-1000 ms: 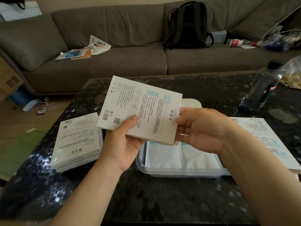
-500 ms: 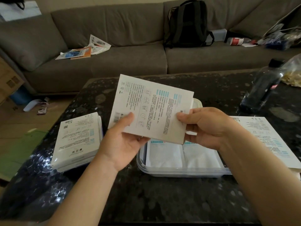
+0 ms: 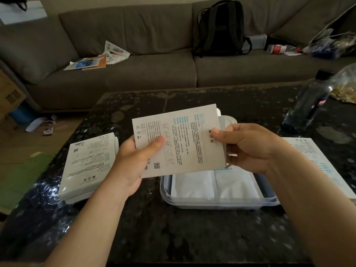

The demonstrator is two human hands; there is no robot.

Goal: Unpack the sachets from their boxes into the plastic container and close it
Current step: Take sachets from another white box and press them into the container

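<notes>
I hold a flat white printed box above the table with both hands. My left hand grips its lower left corner, thumb on the printed face. My right hand pinches its right edge, thumb on top. Below the box sits a clear plastic container with white sachets lying flat inside. A stack of similar white boxes lies on the table to the left. Another flat box lies at the right, partly behind my right forearm.
The dark speckled table holds a dark bottle and a plastic bag at the far right. Behind it stands a grey sofa with a black backpack, papers and clutter.
The box has turned in my hands, its right end rising and its left end dropping, and it has shifted right over the container. My left thumb now lies further up the printed face.
</notes>
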